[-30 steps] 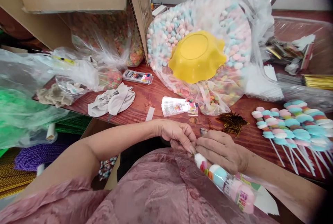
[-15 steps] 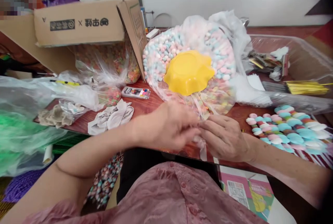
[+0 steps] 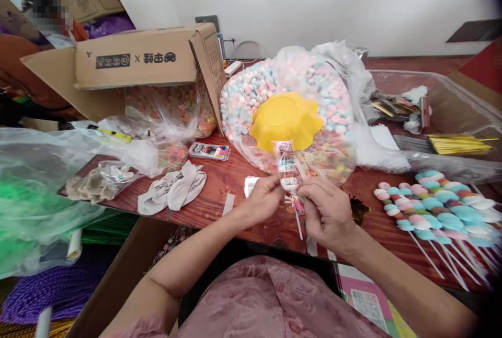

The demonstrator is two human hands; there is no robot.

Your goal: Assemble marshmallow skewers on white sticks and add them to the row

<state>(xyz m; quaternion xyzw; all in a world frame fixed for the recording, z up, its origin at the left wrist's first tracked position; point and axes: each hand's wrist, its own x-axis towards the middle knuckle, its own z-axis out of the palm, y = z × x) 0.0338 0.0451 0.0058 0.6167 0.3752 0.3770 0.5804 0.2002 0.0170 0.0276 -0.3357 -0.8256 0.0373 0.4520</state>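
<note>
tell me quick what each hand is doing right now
Left hand: closed, pinching the bagged candy skewer near its base.
Right hand: closed on the same skewer's neck, above the stick.

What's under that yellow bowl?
The yellow bowl lies upside down on a big clear bag of pink, blue and white candies. Those show all around it; what is directly beneath the bowl is covered. The wrapped candy stick in both hands hides its near edge.

Yellow bowl [image 3: 286, 118]; pastel pink-blue-white candy skewers [image 3: 427, 207].
</note>
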